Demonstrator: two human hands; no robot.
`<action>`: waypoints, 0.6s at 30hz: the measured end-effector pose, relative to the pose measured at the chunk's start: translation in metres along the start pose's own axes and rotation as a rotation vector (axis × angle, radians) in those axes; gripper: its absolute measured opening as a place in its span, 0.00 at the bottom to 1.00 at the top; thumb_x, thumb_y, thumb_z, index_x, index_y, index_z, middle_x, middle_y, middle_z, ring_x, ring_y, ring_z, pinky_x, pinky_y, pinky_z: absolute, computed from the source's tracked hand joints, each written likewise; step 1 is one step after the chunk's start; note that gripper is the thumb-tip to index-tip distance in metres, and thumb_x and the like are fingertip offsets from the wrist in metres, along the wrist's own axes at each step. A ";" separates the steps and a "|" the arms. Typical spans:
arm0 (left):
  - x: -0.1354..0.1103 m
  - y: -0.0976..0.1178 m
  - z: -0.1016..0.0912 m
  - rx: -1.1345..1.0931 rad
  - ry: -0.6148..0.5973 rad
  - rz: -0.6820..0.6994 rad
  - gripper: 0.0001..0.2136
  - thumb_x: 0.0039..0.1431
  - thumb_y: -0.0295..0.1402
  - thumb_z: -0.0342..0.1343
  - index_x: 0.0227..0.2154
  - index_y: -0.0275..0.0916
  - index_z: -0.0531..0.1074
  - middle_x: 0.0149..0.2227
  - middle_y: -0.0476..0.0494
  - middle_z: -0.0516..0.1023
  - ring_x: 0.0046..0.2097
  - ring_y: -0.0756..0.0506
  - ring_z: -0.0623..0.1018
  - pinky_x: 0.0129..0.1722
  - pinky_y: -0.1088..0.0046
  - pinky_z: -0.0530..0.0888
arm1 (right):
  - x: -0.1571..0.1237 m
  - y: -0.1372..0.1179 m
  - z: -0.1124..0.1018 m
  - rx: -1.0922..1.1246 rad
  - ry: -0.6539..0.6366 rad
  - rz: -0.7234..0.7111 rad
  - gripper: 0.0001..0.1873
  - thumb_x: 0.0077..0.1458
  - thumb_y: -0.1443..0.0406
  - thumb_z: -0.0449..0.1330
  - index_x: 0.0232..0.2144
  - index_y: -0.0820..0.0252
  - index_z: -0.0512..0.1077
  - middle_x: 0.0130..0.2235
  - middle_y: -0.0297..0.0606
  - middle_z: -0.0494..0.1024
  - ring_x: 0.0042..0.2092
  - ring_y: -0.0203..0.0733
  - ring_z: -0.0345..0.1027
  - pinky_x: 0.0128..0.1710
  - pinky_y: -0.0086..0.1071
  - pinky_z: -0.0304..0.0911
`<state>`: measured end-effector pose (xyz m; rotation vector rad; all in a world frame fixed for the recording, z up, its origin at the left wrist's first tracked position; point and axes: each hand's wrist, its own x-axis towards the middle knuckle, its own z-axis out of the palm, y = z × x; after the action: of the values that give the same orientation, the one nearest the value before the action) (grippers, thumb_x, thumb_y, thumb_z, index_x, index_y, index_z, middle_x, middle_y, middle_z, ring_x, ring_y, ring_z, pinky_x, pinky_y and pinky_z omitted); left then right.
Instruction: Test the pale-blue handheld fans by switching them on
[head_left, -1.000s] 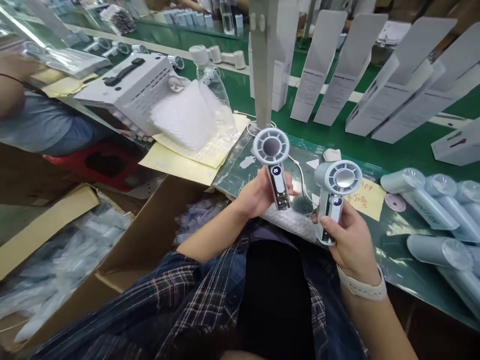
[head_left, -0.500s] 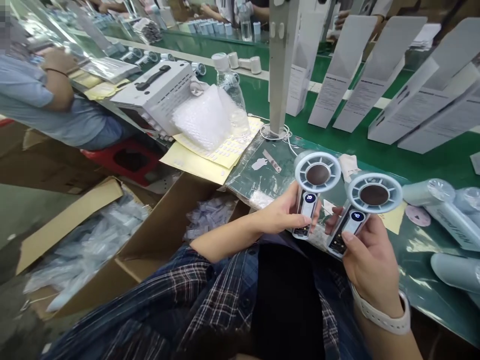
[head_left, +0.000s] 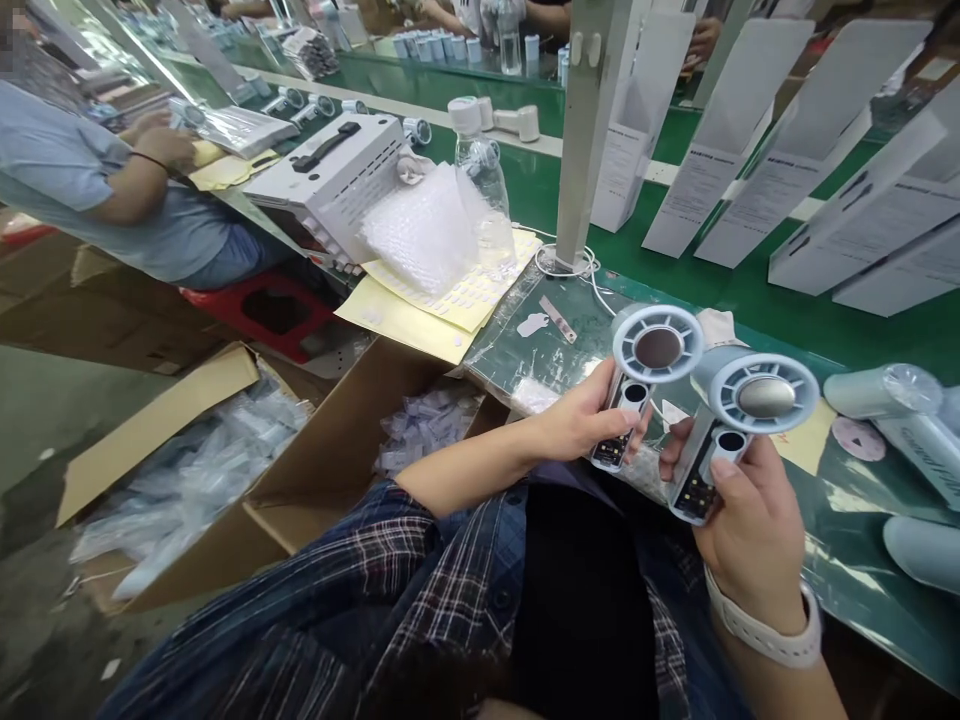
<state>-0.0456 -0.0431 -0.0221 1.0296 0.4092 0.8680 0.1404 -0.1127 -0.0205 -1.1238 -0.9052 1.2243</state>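
Observation:
My left hand [head_left: 581, 418] grips the handle of a small white handheld fan [head_left: 651, 355], its round head facing up. My right hand [head_left: 742, 520] grips a second, matching handheld fan [head_left: 757, 400] just to the right, thumb on its handle. Both fans are held side by side over the near edge of the green workbench [head_left: 750, 290]. The small round displays on both handles are dark. A white watch band sits on my right wrist.
Pale blue bagged fans [head_left: 892, 420] lie at the right. White cartons [head_left: 847, 170] stand along the back. A metal post [head_left: 589, 130], a water bottle [head_left: 484, 170], bubble wrap and yellow sheets [head_left: 420, 310] are left of centre. Open cardboard boxes [head_left: 300, 470] sit below. Another person [head_left: 97, 190] sits far left.
The lit numbers on both fan handles have gone dark. The view has shifted slightly, and both fans stay gripped side by side in my hands.

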 end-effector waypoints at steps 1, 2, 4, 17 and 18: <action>0.000 0.001 0.000 -0.003 0.003 0.007 0.32 0.57 0.54 0.69 0.50 0.43 0.58 0.35 0.51 0.72 0.30 0.50 0.75 0.30 0.70 0.76 | 0.001 0.000 0.000 0.002 0.009 -0.003 0.15 0.61 0.58 0.67 0.49 0.51 0.75 0.43 0.39 0.79 0.37 0.43 0.73 0.33 0.36 0.72; 0.000 0.001 0.000 -0.011 -0.004 0.010 0.31 0.58 0.53 0.69 0.50 0.43 0.58 0.36 0.51 0.72 0.30 0.50 0.75 0.31 0.70 0.76 | 0.001 0.000 0.000 0.005 0.013 -0.002 0.16 0.60 0.58 0.68 0.50 0.50 0.74 0.44 0.39 0.79 0.37 0.43 0.73 0.34 0.36 0.73; 0.000 0.003 0.000 -0.020 -0.031 0.011 0.29 0.59 0.51 0.69 0.50 0.42 0.58 0.37 0.50 0.72 0.32 0.49 0.76 0.32 0.70 0.77 | 0.002 0.001 0.000 0.012 0.010 0.005 0.18 0.59 0.58 0.69 0.51 0.50 0.74 0.46 0.39 0.79 0.39 0.44 0.74 0.36 0.37 0.74; -0.003 0.002 -0.004 0.027 0.055 0.015 0.28 0.58 0.51 0.68 0.49 0.43 0.60 0.36 0.51 0.74 0.29 0.48 0.78 0.35 0.64 0.78 | 0.004 -0.002 0.002 0.020 -0.025 0.009 0.15 0.57 0.58 0.67 0.46 0.54 0.74 0.40 0.39 0.80 0.34 0.44 0.73 0.32 0.39 0.72; -0.003 0.002 -0.005 0.041 0.059 0.026 0.28 0.58 0.51 0.68 0.48 0.43 0.60 0.36 0.51 0.74 0.29 0.48 0.78 0.35 0.63 0.79 | 0.005 -0.002 0.002 0.014 -0.013 0.013 0.15 0.57 0.58 0.67 0.45 0.54 0.74 0.40 0.39 0.80 0.34 0.44 0.73 0.32 0.38 0.72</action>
<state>-0.0512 -0.0420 -0.0235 1.0511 0.4654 0.9182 0.1397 -0.1075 -0.0179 -1.1134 -0.8992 1.2475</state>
